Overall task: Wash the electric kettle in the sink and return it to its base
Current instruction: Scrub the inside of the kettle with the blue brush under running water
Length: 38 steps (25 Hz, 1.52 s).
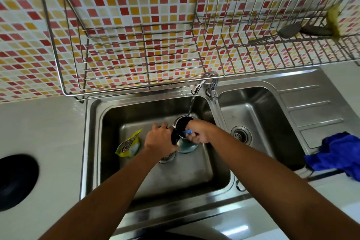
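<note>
Kettle [185,145] in sink [136,111], under tap [202,82] stream.
Left hand [160,140] at its 9 o'clock, fingers clamped on it; right hand [200,131] at 3, fingers pinching blue pad [188,132].

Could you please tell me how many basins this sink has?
2. The left basin holds the kettle under the running tap; the right basin lies beside it, toward the blue cloth.

Steel kettle upright in the sink's left basin

The electric kettle [186,145], brushed steel with a black handle, stood open-mouthed in the stainless sink [136,181] with a stream of water falling into it. The left hand [159,140] gripped its handle and the right hand [198,130] pinched a blue scrubber [188,132] at its rim. The black round base [15,181] lay on the counter, well apart to the left.
</note>
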Available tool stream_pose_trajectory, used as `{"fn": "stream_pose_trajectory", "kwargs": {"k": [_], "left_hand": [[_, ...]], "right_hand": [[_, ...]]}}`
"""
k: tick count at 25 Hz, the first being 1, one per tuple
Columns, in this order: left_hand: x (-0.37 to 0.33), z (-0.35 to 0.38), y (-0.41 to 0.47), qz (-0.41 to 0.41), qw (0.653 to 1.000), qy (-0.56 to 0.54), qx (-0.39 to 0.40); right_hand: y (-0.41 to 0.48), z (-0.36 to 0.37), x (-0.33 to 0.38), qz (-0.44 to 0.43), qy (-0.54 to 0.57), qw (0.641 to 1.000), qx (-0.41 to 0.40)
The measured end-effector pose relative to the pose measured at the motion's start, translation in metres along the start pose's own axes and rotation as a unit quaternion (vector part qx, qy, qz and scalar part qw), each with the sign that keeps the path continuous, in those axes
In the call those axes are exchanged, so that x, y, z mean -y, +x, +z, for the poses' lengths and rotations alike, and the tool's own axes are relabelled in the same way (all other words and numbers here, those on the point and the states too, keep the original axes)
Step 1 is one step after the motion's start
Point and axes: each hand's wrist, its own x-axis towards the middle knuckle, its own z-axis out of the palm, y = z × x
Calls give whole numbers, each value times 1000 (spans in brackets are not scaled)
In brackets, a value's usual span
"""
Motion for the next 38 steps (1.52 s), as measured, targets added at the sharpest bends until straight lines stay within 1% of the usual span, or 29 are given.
{"fn": "stream_pose_trajectory", "kwargs": {"k": [1,2,3,4,6,8,9,11,12,13,15,17,18,20,21,24,26,28,31,33,36,37,38], "left_hand": [[-1,-3,-2,-5,1000,-4,4],[-3,-7,-5,-9,1000,-8,8],[-4,-9,-6,-10,1000,-10,14],[-4,-11,-8,-11,1000,-11,17],[-5,-12,-8,-13,1000,-7,20],[-5,-12,-8,-14,1000,-5,20],[-5,-12,-8,-12,1000,-6,17],[-6,-11,-7,-7,1000,-3,10],[-5,-10,-7,-6,1000,1,8],[-4,-8,-4,-5,1000,5,9],[-2,-5,-1,-3,1000,25,9],[0,0,3,6,999,38,8],[1,2,3,2,999,36,7],[3,5,5,0,1000,28,2],[3,6,6,4,1000,26,-2],[7,17,14,12,999,43,1],[10,23,18,9,999,46,3],[9,23,18,10,999,48,14],[10,26,21,16,998,54,18],[9,23,19,16,998,51,12],[6,13,12,11,999,34,0],[6,12,11,13,999,34,-7],[7,13,12,17,999,36,-10]], "right_hand": [[0,-7,-4,-2,83,996,20],[-5,-16,-7,-4,143,989,40],[-10,-27,-7,-9,178,982,62],[-16,-39,-8,-17,192,978,81],[-32,-60,-5,-38,166,980,106],[-40,-66,-4,-52,121,986,99],[-40,-62,-4,-52,115,988,89],[-30,-42,-5,-30,145,985,89],[-20,-29,-8,-15,187,977,98],[-10,-16,-11,0,247,963,108],[6,0,-14,23,373,921,113],[7,2,-15,14,460,882,103],[4,-3,-18,9,505,856,112],[-14,-11,-25,-2,592,793,146],[-24,-14,-33,-6,620,769,156],[-41,-11,-53,-25,639,743,199],[-38,-2,-46,-16,655,726,208],[-24,12,-28,-9,681,711,175],[-2,28,-3,5,721,687,92],[5,35,2,1,730,680,59],[-3,36,-9,-30,760,642,102],[-9,35,-18,-38,763,633,129],[-15,33,-28,-47,758,632,156]]}}
